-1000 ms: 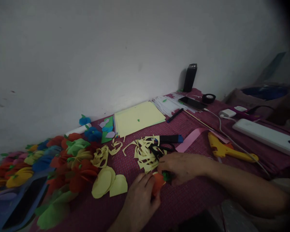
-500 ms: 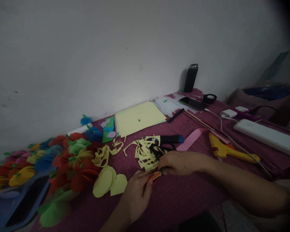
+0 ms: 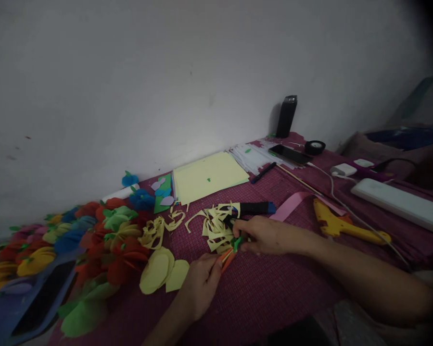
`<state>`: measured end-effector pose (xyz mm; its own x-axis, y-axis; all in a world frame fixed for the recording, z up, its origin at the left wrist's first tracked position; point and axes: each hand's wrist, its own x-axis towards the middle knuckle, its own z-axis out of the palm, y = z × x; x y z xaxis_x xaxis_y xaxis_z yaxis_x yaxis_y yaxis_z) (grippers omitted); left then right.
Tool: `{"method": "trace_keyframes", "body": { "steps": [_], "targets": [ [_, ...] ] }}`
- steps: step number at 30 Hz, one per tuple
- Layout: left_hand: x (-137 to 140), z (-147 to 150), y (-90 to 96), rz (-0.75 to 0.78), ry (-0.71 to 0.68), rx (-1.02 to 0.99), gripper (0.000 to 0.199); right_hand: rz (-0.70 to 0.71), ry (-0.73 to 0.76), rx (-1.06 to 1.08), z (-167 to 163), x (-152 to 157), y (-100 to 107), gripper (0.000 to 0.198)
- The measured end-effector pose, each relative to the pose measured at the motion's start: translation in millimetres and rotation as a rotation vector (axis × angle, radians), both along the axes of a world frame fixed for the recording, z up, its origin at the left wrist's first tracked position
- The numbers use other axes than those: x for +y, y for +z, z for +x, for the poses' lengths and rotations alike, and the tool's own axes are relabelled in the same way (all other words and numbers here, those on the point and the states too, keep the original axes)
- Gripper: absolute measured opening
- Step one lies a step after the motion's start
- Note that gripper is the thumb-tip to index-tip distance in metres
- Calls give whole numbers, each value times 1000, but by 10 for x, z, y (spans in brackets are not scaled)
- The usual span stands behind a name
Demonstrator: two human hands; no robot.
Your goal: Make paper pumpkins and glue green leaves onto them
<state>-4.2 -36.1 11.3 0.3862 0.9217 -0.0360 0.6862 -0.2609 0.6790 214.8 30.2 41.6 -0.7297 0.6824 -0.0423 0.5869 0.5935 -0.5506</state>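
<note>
My left hand (image 3: 204, 281) is closed on an orange paper piece (image 3: 228, 259), folded, its end pointing away to the right. At that end sits a small green paper piece (image 3: 237, 244), with the fingertips of my right hand (image 3: 261, 235) pinched round it. The two pieces touch or nearly touch. Just behind my right hand, a black tool that looks like scissors (image 3: 229, 221) lies partly hidden among curled yellow paper scraps (image 3: 214, 223). Rounded yellow paper cut-outs (image 3: 157, 269) rest on the cloth to the left of my left hand.
Several colourful paper flowers (image 3: 128, 259) crowd the left side. Yellow sheets (image 3: 211, 178) lie towards the wall. On the right are a pink ribbon (image 3: 290, 205), a yellow glue gun (image 3: 350, 228), a white power bank (image 3: 400, 204) and a cable. A black bottle (image 3: 286, 117) stands behind.
My right hand has moved slightly away and up, so the green piece now shows between its fingers. More of the orange piece is visible in my left hand, which has barely moved.
</note>
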Motion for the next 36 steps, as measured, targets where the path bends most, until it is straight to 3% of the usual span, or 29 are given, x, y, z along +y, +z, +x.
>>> {"method": "trace_keyframes", "body": {
  "steps": [4,11,18,24,28,32,36],
  "targets": [
    [-2,-1,-1,-1,-13,-7,35,0,59,-12,8,16,-47,12],
    [-9,7,41,-6,-86,-28,34,-7,225,0,23,43,-162,21],
    [-1,-6,22,-1,-118,-31,30,16,289,-23,15,19,-128,27],
    [-12,2,14,25,-168,-7,35,4,371,-65,17,-43,-75,21],
    [-44,1,22,83,-195,30,34,-20,366,-61,37,-34,-37,21],
    [-85,5,30,143,-259,107,38,-141,357,-79,65,-40,11,20],
    [-102,25,25,162,-257,180,38,7,264,33,52,-110,20,32]
  ]
}}
